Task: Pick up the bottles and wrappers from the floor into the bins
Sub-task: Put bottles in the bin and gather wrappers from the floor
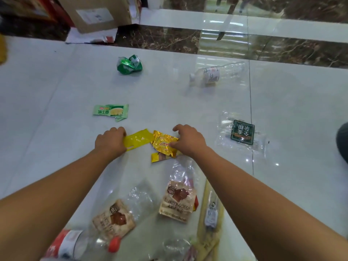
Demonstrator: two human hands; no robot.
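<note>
Left hand (pixel 111 141): grips the end of a flat yellow plastic wrapper (pixel 139 138).
Right hand (pixel 188 140): grips a crinkled gold foil wrapper (pixel 163 145) touching the yellow wrapper.
Clear plastic bottle (pixel 216 73): beyond the yellow wrapper, lying down, looks empty.

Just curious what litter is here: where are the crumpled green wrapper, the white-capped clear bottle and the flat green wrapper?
crumpled green wrapper (pixel 129 65): head view, middle of foil.
white-capped clear bottle (pixel 213 74): head view, its label.
flat green wrapper (pixel 111 110): head view, printed face.

Bright, even light; glare is reflected off the glossy floor (pixel 56 81). Edges are bowed by wide-angle distortion, lower corners blurred.
</note>
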